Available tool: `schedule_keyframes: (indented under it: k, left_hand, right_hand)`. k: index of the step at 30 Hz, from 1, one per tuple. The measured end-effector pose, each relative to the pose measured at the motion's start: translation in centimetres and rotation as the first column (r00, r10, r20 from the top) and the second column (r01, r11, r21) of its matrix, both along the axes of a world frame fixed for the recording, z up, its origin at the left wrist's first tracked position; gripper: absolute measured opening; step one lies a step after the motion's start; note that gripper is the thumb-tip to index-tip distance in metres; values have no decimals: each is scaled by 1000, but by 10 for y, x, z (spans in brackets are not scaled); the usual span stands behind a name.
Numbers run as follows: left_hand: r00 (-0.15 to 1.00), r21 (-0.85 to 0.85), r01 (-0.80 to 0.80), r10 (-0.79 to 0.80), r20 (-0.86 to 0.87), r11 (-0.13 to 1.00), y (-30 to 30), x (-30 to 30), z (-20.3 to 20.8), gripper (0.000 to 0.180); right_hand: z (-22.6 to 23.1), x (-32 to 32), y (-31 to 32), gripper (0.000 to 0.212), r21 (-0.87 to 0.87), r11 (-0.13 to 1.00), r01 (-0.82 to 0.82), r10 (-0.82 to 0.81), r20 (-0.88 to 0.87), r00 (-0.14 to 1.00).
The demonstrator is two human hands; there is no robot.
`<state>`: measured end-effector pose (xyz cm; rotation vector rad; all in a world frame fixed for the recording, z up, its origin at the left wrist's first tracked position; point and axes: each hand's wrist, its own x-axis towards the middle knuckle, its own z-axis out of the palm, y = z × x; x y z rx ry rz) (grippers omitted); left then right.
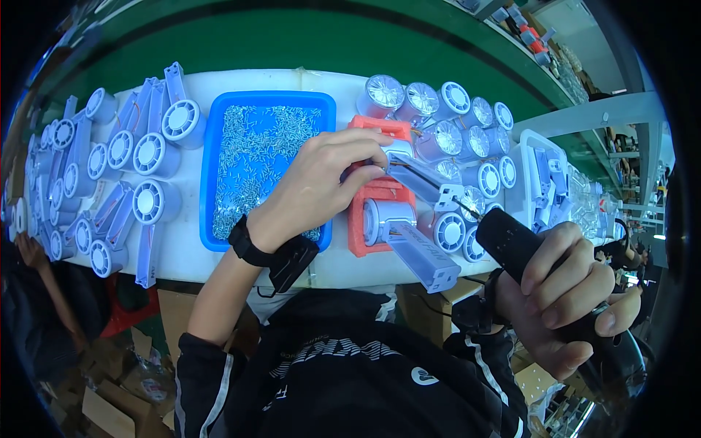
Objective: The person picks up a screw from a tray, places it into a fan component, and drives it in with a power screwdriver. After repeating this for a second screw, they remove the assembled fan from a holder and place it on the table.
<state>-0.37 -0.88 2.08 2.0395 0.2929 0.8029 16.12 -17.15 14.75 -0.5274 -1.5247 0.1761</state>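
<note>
My left hand (328, 175) reaches over the upper handheld fan (420, 177). Its thumb and fingertips are pinched together at the fan's round head, and what lies between them is too small to make out. My right hand (573, 292) is wrapped round a black electric screwdriver (507, 237), whose thin bit points left at the end of the upper fan's pale handle. I cannot tell whether the bit touches it. Red foam holders (355, 228) cradle the fan heads. A lower fan (420, 255) lies in its holder, its handle slanting toward me.
Left of the holders, a blue tray (207, 182) contains many small screws. White fans (150, 155) crowd the table's left side. More fan heads (442, 139) stand at right, beside a white bin (533, 146) of pale parts. Another person's hand (31, 252) shows at far left.
</note>
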Motion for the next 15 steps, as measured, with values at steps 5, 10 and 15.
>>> schedule_keyframes:
  k: [5,10,15]
  left_hand:
    - [1000,56,-20,21,-17,998,-2,3,0,7]
    - [1000,43,-5,6,-15,999,-2,6,1,8]
    - [1000,35,-11,11,-9,999,1,1,0,9]
  right_hand:
    - [3,-1,-5,35,-38,999,1,-1,18,1000]
    - [7,2,-12,35,-46,996,70,-71,-26,997]
    - [20,13,-20,35,-20,999,-41,37,-178,983]
